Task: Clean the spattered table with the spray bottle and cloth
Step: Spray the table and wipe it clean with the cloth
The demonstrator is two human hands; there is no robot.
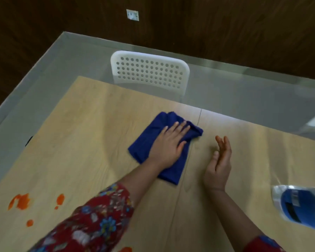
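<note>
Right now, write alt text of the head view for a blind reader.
A person's left hand presses flat on a folded blue cloth on a wooden table, right hand open beside it. Orange spatters mark the near left; the spray bottle shows at the frame's right edge.

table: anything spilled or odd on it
Yes: orange spatters lie on the table near its left front edge, unwiped, with another orange blot at the bottom of the view. The left hand presses the blue cloth well away from them, toward the middle.
</note>
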